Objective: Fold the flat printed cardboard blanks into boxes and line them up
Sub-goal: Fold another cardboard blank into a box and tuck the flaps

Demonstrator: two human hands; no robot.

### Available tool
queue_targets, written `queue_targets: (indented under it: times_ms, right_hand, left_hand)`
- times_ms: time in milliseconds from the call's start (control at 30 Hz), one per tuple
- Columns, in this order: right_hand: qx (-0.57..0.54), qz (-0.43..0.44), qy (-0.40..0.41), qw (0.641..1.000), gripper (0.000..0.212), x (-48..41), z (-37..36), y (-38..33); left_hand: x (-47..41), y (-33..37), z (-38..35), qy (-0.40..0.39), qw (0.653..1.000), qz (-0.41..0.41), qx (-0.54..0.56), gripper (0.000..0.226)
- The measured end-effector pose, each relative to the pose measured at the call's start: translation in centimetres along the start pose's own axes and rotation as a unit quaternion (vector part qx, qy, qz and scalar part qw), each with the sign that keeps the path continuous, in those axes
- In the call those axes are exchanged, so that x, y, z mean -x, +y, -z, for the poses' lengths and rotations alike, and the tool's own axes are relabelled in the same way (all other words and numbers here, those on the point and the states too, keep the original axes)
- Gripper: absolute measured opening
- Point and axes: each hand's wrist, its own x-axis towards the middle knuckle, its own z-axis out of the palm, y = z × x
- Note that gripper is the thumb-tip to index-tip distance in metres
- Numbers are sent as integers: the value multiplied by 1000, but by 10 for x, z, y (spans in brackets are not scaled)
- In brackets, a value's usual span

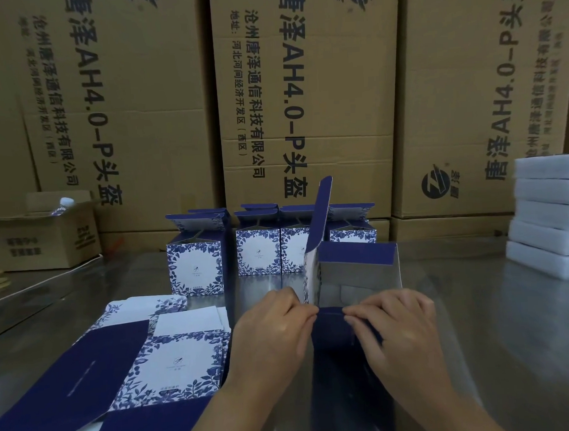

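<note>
1. A half-formed blue-and-white floral cardboard box (358, 270) stands on the shiny metal bench (496, 319) right in front of the person. Its grey inside faces them, and a tall dark blue flap (319, 213) sticks up at its left.
2. The left hand (272, 331) and the right hand (401, 328) meet at the box's near edge. The curled fingers (359, 315) of each pinch the dark blue panel (330, 325) there, fingertips close together.
3. A pile of flat printed cardboard blanks (172, 363) lies on the bench just beside the left hand.
4. Further back, finished floral boxes (195, 269) stand in a row with top flaps open, near a wall of tall brown shipping cartons (319, 81).
5. A stack of white foam slabs (550, 221) sits at the far right, and a small open brown carton (43, 237) at the far left.
</note>
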Motion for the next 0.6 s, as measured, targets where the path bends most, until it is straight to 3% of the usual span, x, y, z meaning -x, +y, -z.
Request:
queue_targets:
  times_ms: [133, 600]
  right_hand:
    - [-4, 5, 1, 1000, 19, 0, -1, -2]
    - [-7, 15, 0, 1000, 18, -1, -1, -7]
  left_hand:
    - [1, 6, -3, 9, 1000, -16, 17, 20]
    - [5, 21, -7, 4, 998, -10, 59, 16]
